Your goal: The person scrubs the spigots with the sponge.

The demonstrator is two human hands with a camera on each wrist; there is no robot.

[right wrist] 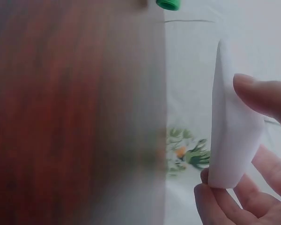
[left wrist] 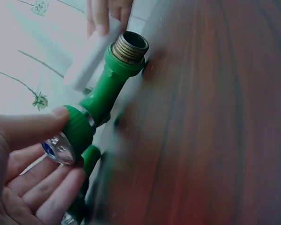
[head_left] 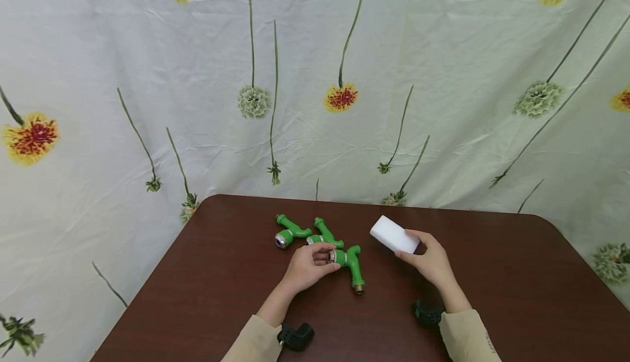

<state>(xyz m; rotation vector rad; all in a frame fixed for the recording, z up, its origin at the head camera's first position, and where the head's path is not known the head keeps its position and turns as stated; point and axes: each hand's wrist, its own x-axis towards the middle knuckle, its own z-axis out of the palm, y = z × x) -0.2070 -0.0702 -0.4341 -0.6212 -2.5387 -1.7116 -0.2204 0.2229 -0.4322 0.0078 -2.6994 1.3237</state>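
Note:
My left hand (head_left: 305, 268) pinches the knob of a green tap (head_left: 354, 263) between thumb and fingers. In the left wrist view this tap (left wrist: 105, 93) shows a ribbed green knob with a shiny cap and a brass threaded end. A white rectangular block (head_left: 391, 234) is gripped by its near end in my right hand (head_left: 434, 261). Close up in the right wrist view, the block (right wrist: 232, 136) looks smooth and plain, with the thumb on one face and fingers on the other side. The two hands are apart, with the tap and block between them.
Two more green taps lie beyond my left hand on the dark brown table (head_left: 197, 291): one tap (head_left: 293, 228) farther left, the other tap (head_left: 328, 234) partly behind the hand. A white cloth (head_left: 315, 149) printed with flowers hangs behind the table's far edge.

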